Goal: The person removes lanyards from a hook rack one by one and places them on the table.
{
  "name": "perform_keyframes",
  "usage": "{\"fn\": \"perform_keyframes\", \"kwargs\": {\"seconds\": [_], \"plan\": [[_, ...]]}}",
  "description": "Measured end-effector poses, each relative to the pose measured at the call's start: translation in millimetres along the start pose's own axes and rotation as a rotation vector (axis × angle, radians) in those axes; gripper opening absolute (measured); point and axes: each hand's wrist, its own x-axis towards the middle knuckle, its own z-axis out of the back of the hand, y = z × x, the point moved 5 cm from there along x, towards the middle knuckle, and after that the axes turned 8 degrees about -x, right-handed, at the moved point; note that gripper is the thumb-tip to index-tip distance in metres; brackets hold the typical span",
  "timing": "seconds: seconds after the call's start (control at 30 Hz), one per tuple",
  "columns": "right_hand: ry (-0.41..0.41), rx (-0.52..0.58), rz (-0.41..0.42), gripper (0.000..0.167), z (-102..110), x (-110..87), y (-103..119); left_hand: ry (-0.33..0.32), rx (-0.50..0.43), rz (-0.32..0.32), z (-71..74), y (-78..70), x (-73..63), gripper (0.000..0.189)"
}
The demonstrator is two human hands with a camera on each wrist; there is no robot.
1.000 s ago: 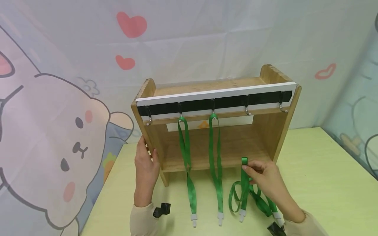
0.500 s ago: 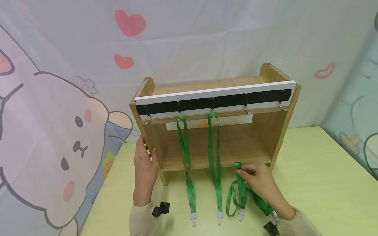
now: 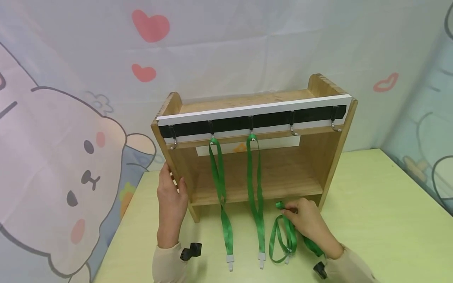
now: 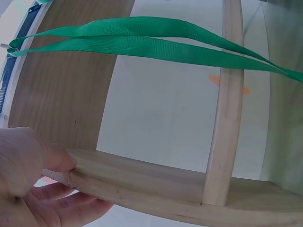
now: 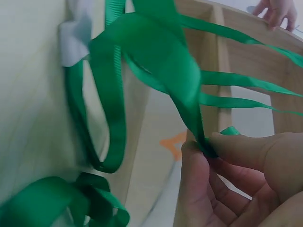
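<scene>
My left hand [image 3: 171,202] grips the left side panel of a small wooden shelf [image 3: 290,169]; in the left wrist view the thumb [image 4: 59,158] lies on the panel's inner face, fingers round the outside. My right hand [image 3: 308,221] pinches a green lanyard [image 5: 165,66] between thumb and fingertips, a short end [image 3: 279,204] showing past them. The rest of that lanyard loops down in front of the shelf, its pale clip [image 3: 287,257] low by the table. Two more green lanyards, one on the left [image 3: 219,177] and one in the middle [image 3: 250,177], hang from hooks.
A white strip with a black band [image 3: 230,125] runs along the shelf's upper front, bearing several metal hooks. Another folded green lanyard [image 3: 312,247] lies partly behind my right forearm on the yellow-green table [image 3: 371,220]. A cartoon-printed cloth [image 3: 226,47] stands behind.
My right hand has moved left and slightly down with the lanyard, whose upper stretch now tilts and slackens into loops. My left hand keeps its hold on the shelf; the view has shifted slightly.
</scene>
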Motion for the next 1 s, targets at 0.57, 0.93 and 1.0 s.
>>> {"fn": "perform_keyframes", "kwargs": {"seconds": [0.57, 0.93, 1.0], "plan": [[0.005, -0.174, -0.04, 0.008, -20, -0.5, -16, 0.006, 0.002, 0.014, 0.8, 0.7, 0.1, 0.056], [0.007, -0.184, -0.053, 0.009, -25, 1.0, -23, 0.004, 0.004, 0.009, 1.3, 0.1, 0.2, 0.055], [0.009, -0.172, -0.045, 0.009, -25, 1.2, -23, 0.003, 0.003, 0.005, 1.4, 0.0, 0.1, 0.055]]}}
